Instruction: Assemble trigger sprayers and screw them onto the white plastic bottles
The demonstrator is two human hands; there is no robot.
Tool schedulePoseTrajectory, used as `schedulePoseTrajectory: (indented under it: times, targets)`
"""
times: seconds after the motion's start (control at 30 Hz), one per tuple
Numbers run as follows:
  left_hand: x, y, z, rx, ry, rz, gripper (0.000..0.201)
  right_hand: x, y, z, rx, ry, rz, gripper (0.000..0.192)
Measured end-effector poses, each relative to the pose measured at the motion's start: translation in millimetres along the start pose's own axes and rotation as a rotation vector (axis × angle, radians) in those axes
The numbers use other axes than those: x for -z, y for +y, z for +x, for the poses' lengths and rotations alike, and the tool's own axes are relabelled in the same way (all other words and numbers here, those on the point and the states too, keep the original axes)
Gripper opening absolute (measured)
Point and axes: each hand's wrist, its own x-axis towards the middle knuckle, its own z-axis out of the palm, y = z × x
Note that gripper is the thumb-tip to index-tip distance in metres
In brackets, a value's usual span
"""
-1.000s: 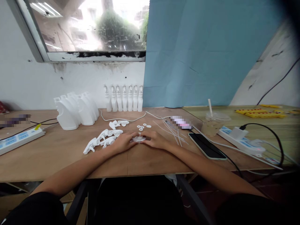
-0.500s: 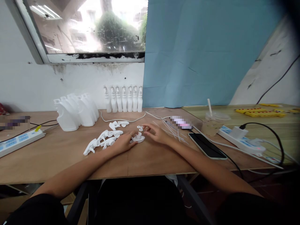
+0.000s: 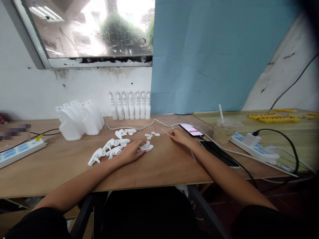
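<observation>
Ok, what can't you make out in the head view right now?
Head view, spray head: part of its body, hidden by the left grip.
Head view, tube: whether the right grip holds it; the contact is too small.
Head view, lit phone: its text, too small.
Head view, left power strip: one end, cut off by the left edge.

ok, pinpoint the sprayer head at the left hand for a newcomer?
On the wooden table, start at the row of seven upright white bottles by the wall. Come toward the viewer, to the left hand: the white trigger sprayer head is at its fingertips. Unlike the loose sprayer heads to its left, this one is gripped.
</observation>
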Motion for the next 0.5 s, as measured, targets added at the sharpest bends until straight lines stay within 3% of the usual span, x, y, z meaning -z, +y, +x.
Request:
schedulePoseTrajectory:
  times: [0.5]
  targets:
    - [1.8,1.7,-0.9,-0.020,0.007,-0.012,0.040,13.2,-18.6,-9.5,-0.122,-0.005,0.027,0.015]
